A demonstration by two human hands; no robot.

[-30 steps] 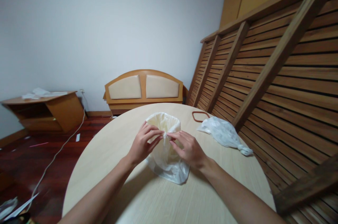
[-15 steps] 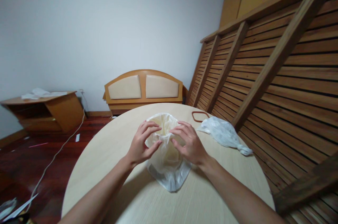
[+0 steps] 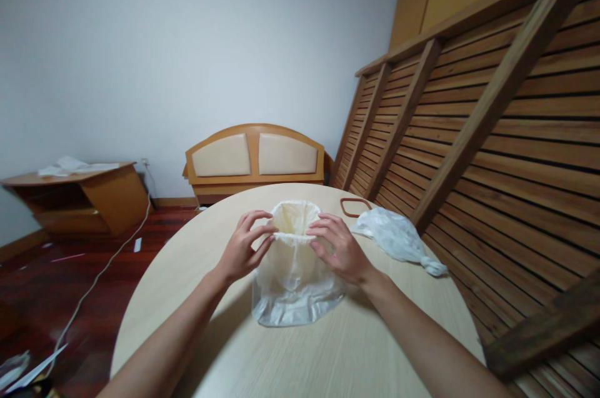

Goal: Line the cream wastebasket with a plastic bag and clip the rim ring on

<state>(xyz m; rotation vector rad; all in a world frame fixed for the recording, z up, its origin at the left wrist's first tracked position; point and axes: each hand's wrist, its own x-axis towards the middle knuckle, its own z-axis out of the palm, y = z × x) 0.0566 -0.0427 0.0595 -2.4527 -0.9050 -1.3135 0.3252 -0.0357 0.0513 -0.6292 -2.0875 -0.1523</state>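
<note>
A translucent white plastic bag [image 3: 296, 307] is draped over a small cream-coloured bin [image 3: 287, 220] standing upright on the round table [image 3: 225, 348]. The bag's edge is folded over the rim and hangs down outside, flaring out at the tabletop. My left hand [image 3: 246, 245] pinches the bag at the left of the rim, thumb outside and fingers at the edge. My right hand [image 3: 340, 248] grips the bag at the right of the rim, fingers curled over the edge. The bin's lower body shows only faintly through the plastic.
A brown rounded-square ring [image 3: 355, 207] lies at the table's far right. Beside it rests a knotted bundle of white plastic bags [image 3: 398, 235]. Slatted wooden panels [image 3: 469, 167] lean along the right side. A headboard [image 3: 255, 154] stands behind the table, a low cabinet [image 3: 107, 198] farther left.
My hands have moved apart, drawing the bag's edge out to both sides. The bin's opening now shows wider and rounder, and the hanging plastic has spread sideways.
</note>
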